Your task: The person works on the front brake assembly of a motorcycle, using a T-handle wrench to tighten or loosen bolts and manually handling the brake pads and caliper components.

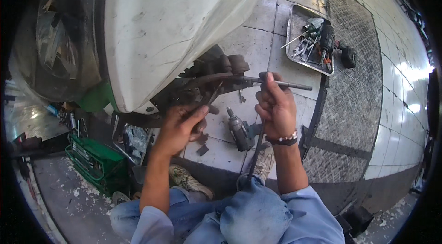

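My left hand (184, 124) is closed round a narrow, dark, pointed metal piece (213, 93), set against the rusty undercarriage parts (207, 78) below the white vehicle panel (170, 23); I cannot make out what the piece is. My right hand (275, 108) grips a long dark bar (255, 154) that runs down toward my feet, its top beside a horizontal grey steel rod (299, 86). That rod extends rightward from the rusty parts. An impact driver (239, 131) lies on the tiles below, between my hands.
A metal tray (290, 46) holds several tools, with a cordless tool battery (348, 57) at its right. A green toolbox (94, 165) stands at left beside scattered tools (131, 138). Textured metal plates (347, 106) cross the tiled floor on the right. My shoes (193, 182) are below.
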A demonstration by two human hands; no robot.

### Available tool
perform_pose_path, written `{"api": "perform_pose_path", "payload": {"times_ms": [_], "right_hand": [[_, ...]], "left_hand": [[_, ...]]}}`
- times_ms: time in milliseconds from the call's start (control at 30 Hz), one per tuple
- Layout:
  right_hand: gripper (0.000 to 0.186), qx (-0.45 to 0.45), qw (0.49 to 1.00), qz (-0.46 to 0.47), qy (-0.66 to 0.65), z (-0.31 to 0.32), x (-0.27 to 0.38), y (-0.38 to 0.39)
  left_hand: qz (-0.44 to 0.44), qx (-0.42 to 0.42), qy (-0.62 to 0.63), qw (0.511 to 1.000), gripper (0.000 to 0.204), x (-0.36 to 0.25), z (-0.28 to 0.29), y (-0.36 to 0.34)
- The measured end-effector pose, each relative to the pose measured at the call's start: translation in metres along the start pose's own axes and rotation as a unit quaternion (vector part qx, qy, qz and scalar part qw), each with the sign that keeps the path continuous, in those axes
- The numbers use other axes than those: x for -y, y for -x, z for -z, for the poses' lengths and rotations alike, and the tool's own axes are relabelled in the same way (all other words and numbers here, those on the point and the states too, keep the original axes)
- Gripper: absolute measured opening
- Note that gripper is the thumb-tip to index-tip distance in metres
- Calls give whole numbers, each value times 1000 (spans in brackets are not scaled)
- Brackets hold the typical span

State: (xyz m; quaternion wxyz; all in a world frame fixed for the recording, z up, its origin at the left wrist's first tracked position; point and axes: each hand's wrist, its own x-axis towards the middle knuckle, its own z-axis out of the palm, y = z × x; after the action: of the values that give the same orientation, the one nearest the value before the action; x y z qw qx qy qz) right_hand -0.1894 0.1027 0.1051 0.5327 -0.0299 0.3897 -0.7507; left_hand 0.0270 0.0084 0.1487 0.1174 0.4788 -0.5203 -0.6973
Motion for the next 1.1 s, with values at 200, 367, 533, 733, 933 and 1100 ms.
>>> {"api": "perform_pose_path", "payload": {"times_ms": [200,367,533,733,933,1100], "right_hand": [[18,27,999,-2,40,-11,18,-1],[19,29,999,3,37,-13,18,-1],[19,32,999,8,37,-11,16,-2],[18,28,998,3,50,-9,14,-1],[18,29,999,-13,37,-9,17,-3],[22,30,999,-12,32,-8,20,-4]], "left_hand": [[-75,65,-32,995,30,-3,33,7],[-56,-14,-63,996,33,-1,46,3],[-68,10,-43,997,32,0,40,0],[-60,0,-1,998,31,5,23,-3],[-129,-41,16,991,32,18,-2,-9],[-190,-87,-75,975,30,18,-2,-14]]}}
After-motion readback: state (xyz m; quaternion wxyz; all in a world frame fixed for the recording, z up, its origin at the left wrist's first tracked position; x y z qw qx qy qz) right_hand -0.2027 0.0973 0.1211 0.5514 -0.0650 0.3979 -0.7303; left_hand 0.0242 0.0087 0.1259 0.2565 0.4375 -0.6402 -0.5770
